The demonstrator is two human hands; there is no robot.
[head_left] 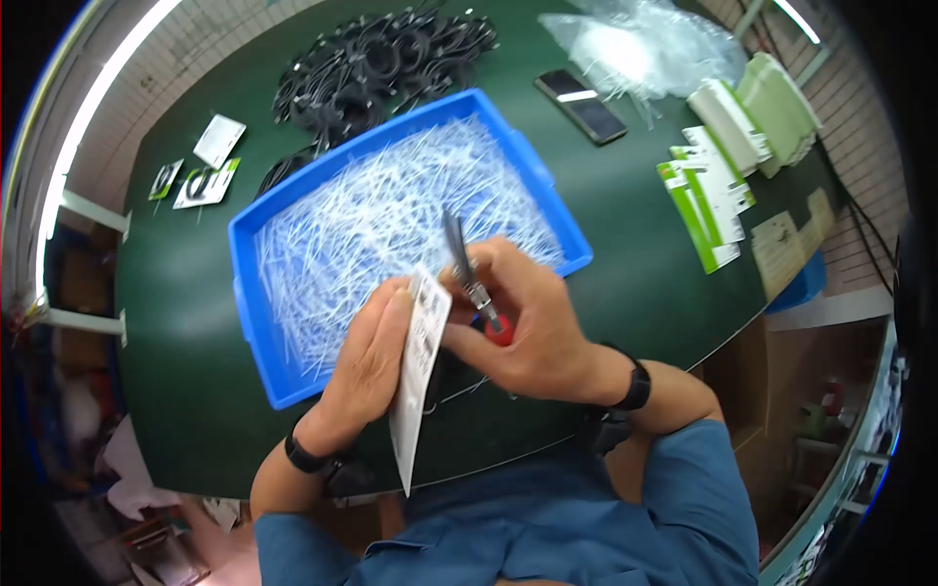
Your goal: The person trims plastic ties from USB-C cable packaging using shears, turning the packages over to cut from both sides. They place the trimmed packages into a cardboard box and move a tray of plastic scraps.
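My left hand (367,356) grips a white printed card (420,366) by its side, thumb along the near face. The card is tilted almost edge-on, over the table's front edge. Close to its right side, my right hand (532,322) is closed round a small hand tool (476,291) with a dark, narrow end, a metal middle and a red handle. The tool's dark end points up and away. Part of the right fingers is hidden behind the card, and whatever lies between the hands there cannot be made out. A thin pale strand shows below the right hand.
Beyond the hands lies a blue tray (246,311) full of thin white plastic ties (391,195). Coiled black cables (381,59) are heaped behind it. Carded packages (207,184) lie left; a phone (580,105), a clear plastic bag (645,49) and green-and-white cards (705,200) lie right.
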